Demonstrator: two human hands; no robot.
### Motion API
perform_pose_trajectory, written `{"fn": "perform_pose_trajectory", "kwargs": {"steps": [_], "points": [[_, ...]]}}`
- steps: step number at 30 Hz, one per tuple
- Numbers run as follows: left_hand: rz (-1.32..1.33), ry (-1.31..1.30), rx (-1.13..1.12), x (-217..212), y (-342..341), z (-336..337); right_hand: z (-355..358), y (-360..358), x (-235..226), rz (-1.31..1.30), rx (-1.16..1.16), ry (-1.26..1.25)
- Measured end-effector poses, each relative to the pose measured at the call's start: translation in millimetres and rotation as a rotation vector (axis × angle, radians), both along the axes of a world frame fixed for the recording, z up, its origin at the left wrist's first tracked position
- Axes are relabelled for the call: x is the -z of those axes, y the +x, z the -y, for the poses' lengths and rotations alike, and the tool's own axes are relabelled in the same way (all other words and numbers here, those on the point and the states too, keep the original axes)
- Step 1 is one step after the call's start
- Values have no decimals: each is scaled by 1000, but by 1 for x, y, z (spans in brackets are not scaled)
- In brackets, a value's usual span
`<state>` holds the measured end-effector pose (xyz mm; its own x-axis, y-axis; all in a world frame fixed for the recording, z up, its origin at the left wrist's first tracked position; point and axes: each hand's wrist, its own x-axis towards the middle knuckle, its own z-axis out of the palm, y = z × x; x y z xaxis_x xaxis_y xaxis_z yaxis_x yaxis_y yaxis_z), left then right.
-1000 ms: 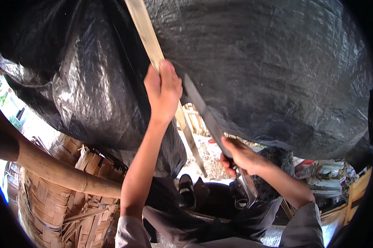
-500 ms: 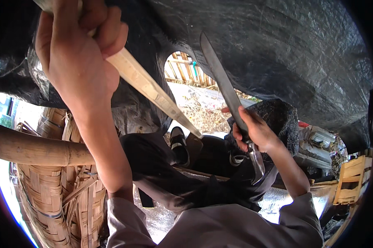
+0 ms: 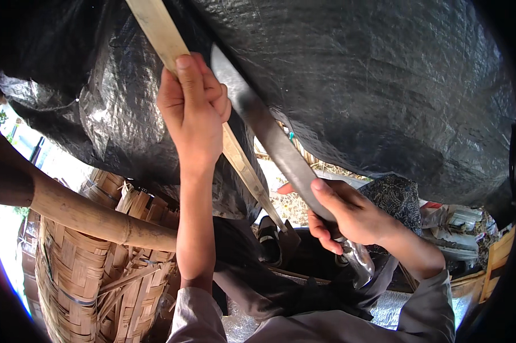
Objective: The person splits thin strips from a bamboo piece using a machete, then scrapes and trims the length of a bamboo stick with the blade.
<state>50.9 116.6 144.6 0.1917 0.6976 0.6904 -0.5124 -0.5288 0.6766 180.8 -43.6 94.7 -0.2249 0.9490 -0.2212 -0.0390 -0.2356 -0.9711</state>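
The left hand [image 3: 194, 111] grips the bamboo strip [image 3: 240, 163] (long axis running far-left to near-right); the right hand [image 3: 346, 214] clasps a long knife [image 3: 269, 134] just right of it.

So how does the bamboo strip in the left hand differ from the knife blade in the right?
The bamboo strip is pale tan and flat with straight edges; the knife blade is dark grey metal, wider and slightly curved. The left hand grips the strip partway along its length, while the right hand holds the knife near its handle end. Both are long, slanting up to the left beneath the black tarp.
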Motion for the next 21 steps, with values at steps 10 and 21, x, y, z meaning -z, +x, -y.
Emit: {"fn": "perform_pose_trajectory", "kwargs": {"steps": [10, 21], "points": [[9, 14, -60, 1, 2, 1, -16, -19, 6, 19, -74, 9], [46, 53, -109, 1, 1, 2, -9, -20, 49, 197, -100, -82]]}}
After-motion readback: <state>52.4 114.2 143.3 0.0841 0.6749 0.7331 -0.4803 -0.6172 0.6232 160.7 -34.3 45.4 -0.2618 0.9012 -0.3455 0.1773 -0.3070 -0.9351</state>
